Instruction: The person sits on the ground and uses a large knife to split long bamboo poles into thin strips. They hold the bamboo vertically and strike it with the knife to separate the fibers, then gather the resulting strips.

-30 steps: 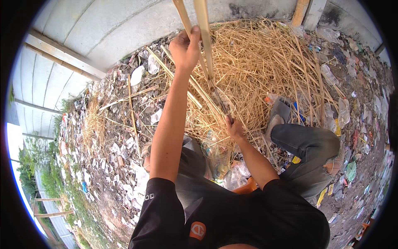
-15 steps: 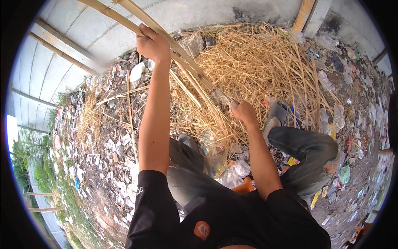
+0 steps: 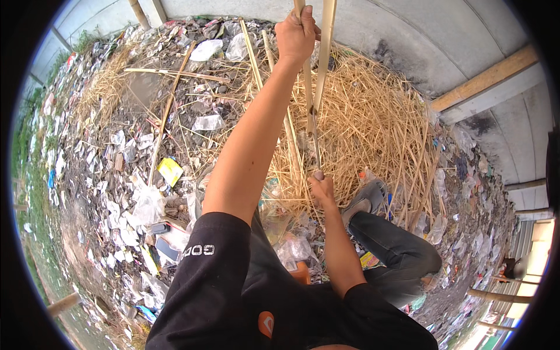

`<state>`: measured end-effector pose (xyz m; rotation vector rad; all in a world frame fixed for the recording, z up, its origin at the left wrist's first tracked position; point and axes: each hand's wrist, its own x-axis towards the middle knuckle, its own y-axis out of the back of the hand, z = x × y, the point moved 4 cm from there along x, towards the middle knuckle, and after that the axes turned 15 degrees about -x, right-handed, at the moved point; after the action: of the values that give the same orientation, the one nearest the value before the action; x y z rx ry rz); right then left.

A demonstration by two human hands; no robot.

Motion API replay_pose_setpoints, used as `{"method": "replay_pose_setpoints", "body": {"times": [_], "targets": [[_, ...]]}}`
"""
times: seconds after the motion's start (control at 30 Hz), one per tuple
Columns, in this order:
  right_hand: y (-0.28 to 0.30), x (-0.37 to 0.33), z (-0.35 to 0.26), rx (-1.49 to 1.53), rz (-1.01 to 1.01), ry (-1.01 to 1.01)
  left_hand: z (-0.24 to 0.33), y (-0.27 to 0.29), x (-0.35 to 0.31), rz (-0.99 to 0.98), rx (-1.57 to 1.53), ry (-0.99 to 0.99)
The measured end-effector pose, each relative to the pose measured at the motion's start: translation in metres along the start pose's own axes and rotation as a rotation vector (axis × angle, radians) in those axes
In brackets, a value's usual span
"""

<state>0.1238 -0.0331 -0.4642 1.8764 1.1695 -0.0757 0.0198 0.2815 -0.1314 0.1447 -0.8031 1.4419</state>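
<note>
My left hand (image 3: 296, 32) is raised at the top of the view, closed around one half of a pale split bamboo cane (image 3: 318, 70). The cane's two strips fork apart above a point near the middle of the picture. Lower down, my right hand (image 3: 322, 188) grips the cane's lower end or a slim tool stuck in the split; I cannot tell which. Both arms come out of a black short-sleeved shirt. My bent leg in dark trousers and a grey shoe (image 3: 364, 201) rest beside the right hand.
A heap of straw-coloured bamboo slivers (image 3: 379, 122) lies under the hands. Around it the ground is strewn with plastic bags, paper and rubbish (image 3: 134, 192). Long canes (image 3: 166, 111) lie at the left. A grey concrete wall (image 3: 408, 35) with a wooden beam (image 3: 484, 79) stands at the back right.
The view has swung round. My left hand carried the top of the cane from a leftward tilt back to nearly upright, and the two strips stand further apart. My right hand stayed low.
</note>
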Motion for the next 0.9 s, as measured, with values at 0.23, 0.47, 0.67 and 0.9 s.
{"method": "replay_pose_setpoints", "body": {"times": [0.23,0.47,0.67,0.9], "targets": [[-0.100,-0.039,-0.009,1.157,-0.770,-0.094,-0.026,0.049,0.035,0.149,-0.043,0.033],[-0.091,-0.046,-0.025,0.352,-0.098,-0.098,-0.036,0.120,0.046,0.278,0.278,-0.010],[0.018,-0.044,-0.081,-0.147,0.216,0.255,-0.029,0.093,0.034,0.214,0.065,0.122],[0.122,-0.120,-0.172,-0.450,0.069,0.343,-0.040,0.120,0.035,0.262,-0.081,0.186]]}}
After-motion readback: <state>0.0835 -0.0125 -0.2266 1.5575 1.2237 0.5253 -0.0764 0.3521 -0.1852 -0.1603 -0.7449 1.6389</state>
